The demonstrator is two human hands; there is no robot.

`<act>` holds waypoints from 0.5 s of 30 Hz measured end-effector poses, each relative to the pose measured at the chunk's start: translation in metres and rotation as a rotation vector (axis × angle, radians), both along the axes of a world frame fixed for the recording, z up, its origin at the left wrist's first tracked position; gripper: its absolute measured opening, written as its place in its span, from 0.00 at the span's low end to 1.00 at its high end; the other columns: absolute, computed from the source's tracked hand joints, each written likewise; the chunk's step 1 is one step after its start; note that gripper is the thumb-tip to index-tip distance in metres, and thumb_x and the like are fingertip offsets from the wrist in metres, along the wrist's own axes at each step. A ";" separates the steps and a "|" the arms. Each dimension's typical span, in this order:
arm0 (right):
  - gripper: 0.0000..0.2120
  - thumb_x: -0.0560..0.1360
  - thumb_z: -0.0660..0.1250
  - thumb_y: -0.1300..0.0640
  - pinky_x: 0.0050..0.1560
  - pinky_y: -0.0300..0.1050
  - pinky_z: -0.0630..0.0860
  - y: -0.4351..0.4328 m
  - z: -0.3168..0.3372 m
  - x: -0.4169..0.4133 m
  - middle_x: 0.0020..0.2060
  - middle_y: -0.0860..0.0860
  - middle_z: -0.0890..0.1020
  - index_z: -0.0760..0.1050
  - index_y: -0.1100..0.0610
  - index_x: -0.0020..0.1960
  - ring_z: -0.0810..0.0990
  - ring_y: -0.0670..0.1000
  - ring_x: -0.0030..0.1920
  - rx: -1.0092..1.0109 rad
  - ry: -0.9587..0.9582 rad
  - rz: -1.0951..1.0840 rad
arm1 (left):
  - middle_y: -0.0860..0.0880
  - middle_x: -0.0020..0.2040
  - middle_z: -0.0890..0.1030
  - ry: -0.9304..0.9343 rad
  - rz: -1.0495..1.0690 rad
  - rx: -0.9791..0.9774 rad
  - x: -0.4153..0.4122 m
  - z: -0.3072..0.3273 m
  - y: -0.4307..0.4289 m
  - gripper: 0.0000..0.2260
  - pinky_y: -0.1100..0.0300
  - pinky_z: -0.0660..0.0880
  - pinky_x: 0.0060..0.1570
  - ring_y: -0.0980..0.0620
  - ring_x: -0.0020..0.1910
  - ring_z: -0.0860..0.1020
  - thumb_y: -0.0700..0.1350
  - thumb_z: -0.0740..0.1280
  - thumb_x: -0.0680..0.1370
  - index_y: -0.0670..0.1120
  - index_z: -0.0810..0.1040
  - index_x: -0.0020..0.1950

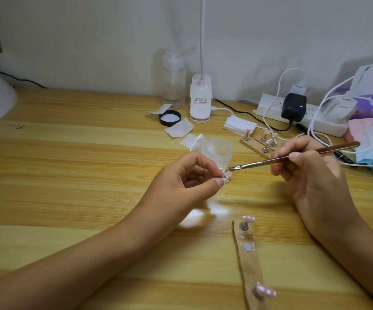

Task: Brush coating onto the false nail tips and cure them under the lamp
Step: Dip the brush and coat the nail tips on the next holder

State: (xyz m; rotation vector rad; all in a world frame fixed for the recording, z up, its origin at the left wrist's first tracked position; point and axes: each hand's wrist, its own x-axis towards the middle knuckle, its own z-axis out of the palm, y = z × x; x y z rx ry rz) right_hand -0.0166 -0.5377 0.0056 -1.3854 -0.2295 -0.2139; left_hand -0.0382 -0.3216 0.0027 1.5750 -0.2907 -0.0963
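Head cam here: our left hand [181, 175] is pinching a little metal stand with a pink false nail tip [228, 175] on it, thumb against curled fingers, held over the wooden table [69, 153] just in front of the clear glass jar [219, 151]. Our right hand [310, 173] grips the thin brush [292, 156] like a pen, bristles right at that tip's edge, though we can't tell if they actually touch. A wooden holder strip [247, 260] with two more pink tips lies near our right wrist, a second strip [256, 151] with several tips sits behind the brush, and the white desk lamp [200, 101] stands by the wall.
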 end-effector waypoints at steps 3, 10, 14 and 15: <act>0.15 0.71 0.56 0.62 0.40 0.37 0.75 -0.002 0.001 0.002 0.34 0.49 0.77 0.79 0.51 0.35 0.75 0.48 0.36 0.068 -0.002 0.040 | 0.46 0.46 0.84 -0.003 -0.003 0.003 0.001 -0.001 0.000 0.08 0.69 0.76 0.45 0.58 0.43 0.79 0.38 0.72 0.75 0.51 0.81 0.42; 0.13 0.71 0.55 0.62 0.40 0.38 0.75 -0.002 0.000 -0.001 0.34 0.52 0.76 0.78 0.53 0.38 0.75 0.49 0.36 0.039 -0.012 0.171 | 0.55 0.40 0.82 -0.016 -0.031 -0.001 0.000 -0.001 0.000 0.12 0.71 0.74 0.43 0.61 0.40 0.78 0.37 0.72 0.75 0.55 0.82 0.41; 0.14 0.71 0.56 0.62 0.40 0.38 0.75 -0.001 0.001 0.000 0.34 0.51 0.77 0.78 0.51 0.36 0.75 0.48 0.36 0.013 -0.011 0.134 | 0.53 0.42 0.83 -0.016 -0.031 -0.001 0.000 0.000 0.000 0.11 0.71 0.74 0.44 0.60 0.41 0.79 0.37 0.72 0.75 0.55 0.82 0.41; 0.14 0.71 0.57 0.62 0.40 0.38 0.75 -0.001 0.000 0.000 0.34 0.50 0.77 0.78 0.51 0.36 0.75 0.48 0.36 0.007 -0.007 0.110 | 0.53 0.42 0.83 -0.015 -0.030 0.001 0.000 -0.001 -0.001 0.11 0.71 0.74 0.44 0.60 0.41 0.79 0.37 0.72 0.75 0.55 0.82 0.42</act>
